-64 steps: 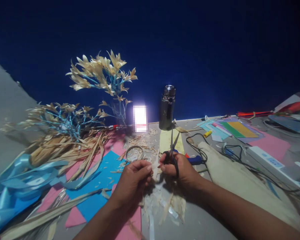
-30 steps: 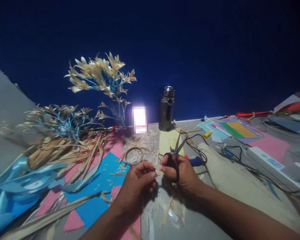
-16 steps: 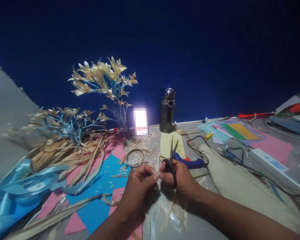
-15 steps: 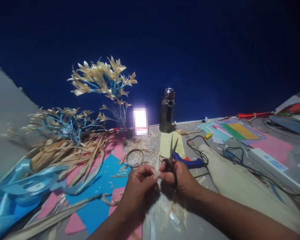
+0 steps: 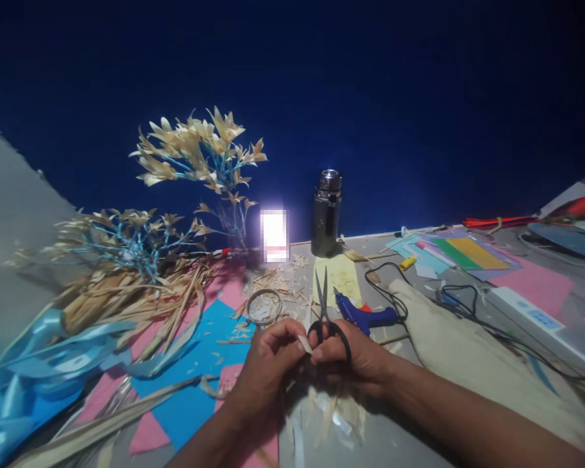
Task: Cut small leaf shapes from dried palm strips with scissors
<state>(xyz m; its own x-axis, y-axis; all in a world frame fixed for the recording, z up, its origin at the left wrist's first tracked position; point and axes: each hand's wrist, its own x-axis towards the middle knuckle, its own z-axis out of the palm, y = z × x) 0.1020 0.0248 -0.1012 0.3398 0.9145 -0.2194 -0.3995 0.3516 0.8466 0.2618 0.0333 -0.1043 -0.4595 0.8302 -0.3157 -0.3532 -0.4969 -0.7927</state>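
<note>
Between the thumb and fingers of my left hand (image 5: pixel 273 361) is a small pale piece of dried husk (image 5: pixel 305 344). My right hand (image 5: pixel 353 357) is closed around the black handles of a pair of scissors (image 5: pixel 324 296), whose blades point away from me and stand slightly apart. The right thumb tip is close to the husk piece; I cannot tell whether it touches it. Just beyond the right hand lies a blue glue gun (image 5: pixel 370 318). Pale husk scraps (image 5: pixel 338 422) are scattered on the table below both hands.
A roll of tape (image 5: pixel 264 307) lies ahead of my left hand. Farther back stands a dark flask (image 5: pixel 326 218). Husk flowers on blue stems (image 5: pixel 199 153), blue ribbon (image 5: pixel 53 370) and coloured sheets (image 5: pixel 195 364) fill the left. A power strip (image 5: pixel 531 318) and cables are at right.
The scissors have swung left and upright in my right hand, with the blades closer together. My right hand has rolled slightly, uncovering more of the glue gun. My left hand barely moved.
</note>
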